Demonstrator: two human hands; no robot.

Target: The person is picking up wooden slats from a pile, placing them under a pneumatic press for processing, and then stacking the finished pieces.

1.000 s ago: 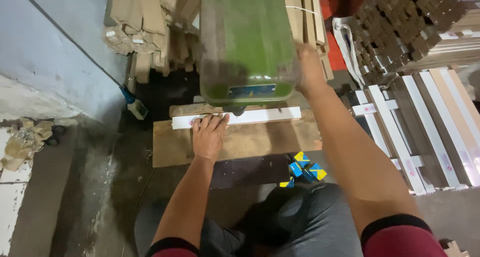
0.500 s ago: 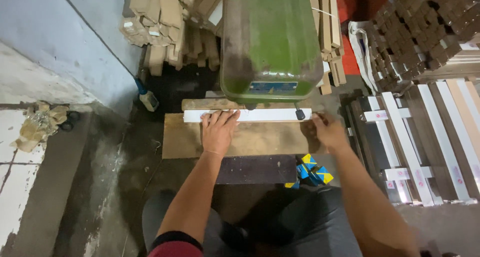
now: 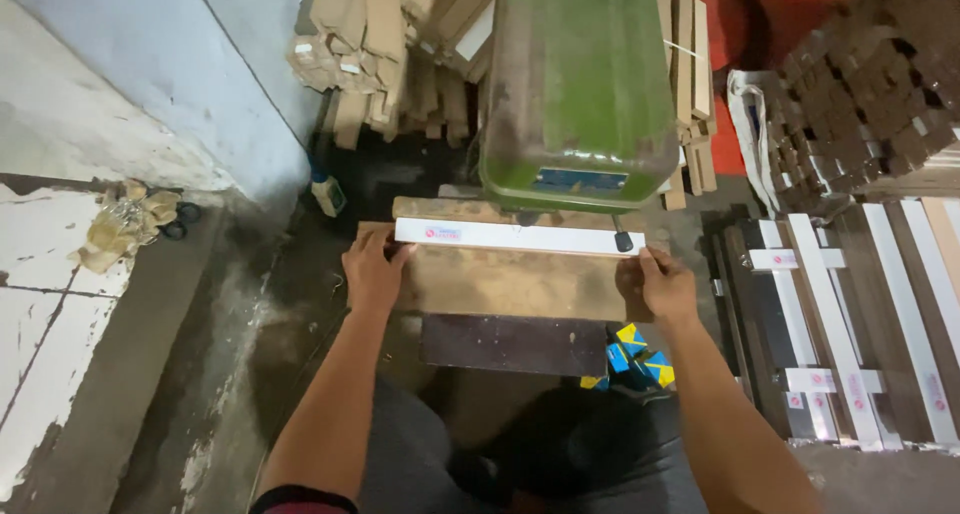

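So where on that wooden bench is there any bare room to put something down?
The bare wooden board between the left hand and right hand, below the white strip, is free. The dark panel nearer the person is also bare. Under the green machine it is crowded, as are the stacked strips on the right.
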